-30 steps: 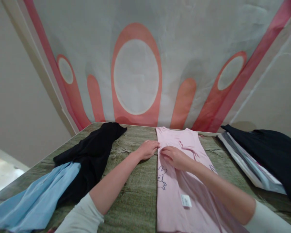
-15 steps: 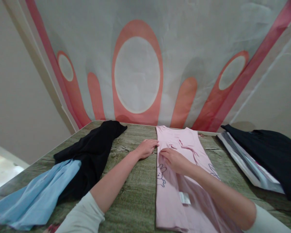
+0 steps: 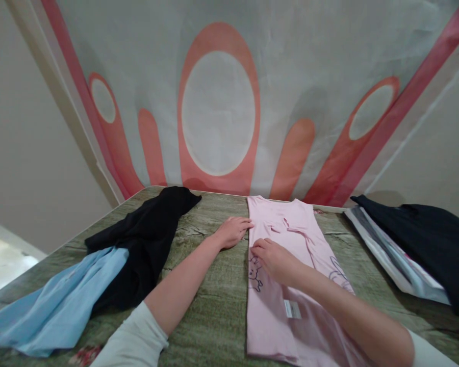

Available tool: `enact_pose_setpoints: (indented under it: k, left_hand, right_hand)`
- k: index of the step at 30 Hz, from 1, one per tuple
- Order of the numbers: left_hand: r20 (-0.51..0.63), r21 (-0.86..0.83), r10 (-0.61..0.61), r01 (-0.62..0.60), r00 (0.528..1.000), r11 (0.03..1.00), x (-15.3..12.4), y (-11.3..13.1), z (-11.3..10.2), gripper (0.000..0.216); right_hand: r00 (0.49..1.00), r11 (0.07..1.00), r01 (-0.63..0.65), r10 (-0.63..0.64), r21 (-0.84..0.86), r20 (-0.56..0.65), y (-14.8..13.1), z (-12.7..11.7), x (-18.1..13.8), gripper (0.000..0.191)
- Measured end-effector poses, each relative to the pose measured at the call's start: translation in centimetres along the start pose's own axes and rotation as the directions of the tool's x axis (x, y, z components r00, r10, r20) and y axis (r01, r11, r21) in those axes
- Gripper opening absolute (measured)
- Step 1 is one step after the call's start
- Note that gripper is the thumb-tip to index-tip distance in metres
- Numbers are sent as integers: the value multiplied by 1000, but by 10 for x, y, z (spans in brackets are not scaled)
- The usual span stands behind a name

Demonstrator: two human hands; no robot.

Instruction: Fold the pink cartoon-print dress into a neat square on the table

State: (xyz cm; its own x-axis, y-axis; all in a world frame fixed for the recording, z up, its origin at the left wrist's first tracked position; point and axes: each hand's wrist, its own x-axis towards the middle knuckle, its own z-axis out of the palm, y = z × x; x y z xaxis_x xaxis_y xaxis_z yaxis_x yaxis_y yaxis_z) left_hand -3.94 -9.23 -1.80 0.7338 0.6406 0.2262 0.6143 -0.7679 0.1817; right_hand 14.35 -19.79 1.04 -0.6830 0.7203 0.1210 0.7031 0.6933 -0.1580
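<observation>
A pink T-shirt (image 3: 265, 321) with outlined bunny drawings and a white care label (image 3: 292, 309) lies on the wood-patterned table, its sides folded in. My left hand (image 3: 233, 232) rests at its left edge, fingers stretched out, fingertips touching the cloth near the top. Lower on the same edge, my right hand (image 3: 274, 257) has its fingers bent and pressed together on the fabric beside a bunny drawing. My right forearm crosses over the shirt and hides part of its lower right side.
A crumpled black garment (image 3: 145, 244) and a light blue garment (image 3: 61, 306) lie together on the left. On the right sits a stack of folded clothes (image 3: 398, 265) topped by a black garment (image 3: 436, 234). A printed backdrop (image 3: 218, 112) stands behind the table's far edge (image 3: 222, 193).
My right hand has shifted slightly down along the shirt's left edge, onto the bunny drawing. My left hand stays at the upper edge. The view has tilted a little.
</observation>
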Motion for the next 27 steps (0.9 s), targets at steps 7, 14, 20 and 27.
enact_pose_setpoints:
  k: [7,14,20,27]
  left_hand:
    - [-19,12,-9,9,1000,1000,0,1,2,33]
    - [-24,3,-6,6,1000,1000,0,2,0,34]
    - [-11,6,-21,21,1000,1000,0,5,-3,37]
    - [11,43,-62,61,998,997,-2,10,-8,45]
  right_hand:
    - [998,984,50,-43,171,-44,-17,1,-5,26]
    - [966,923,190,-237,334,105,-61,-14,-37,41]
    - [994,958,-111,111,266,15,-59,-5,-43,41]
    - [959,841,122,-237,528,157,-80,-26,-49,41]
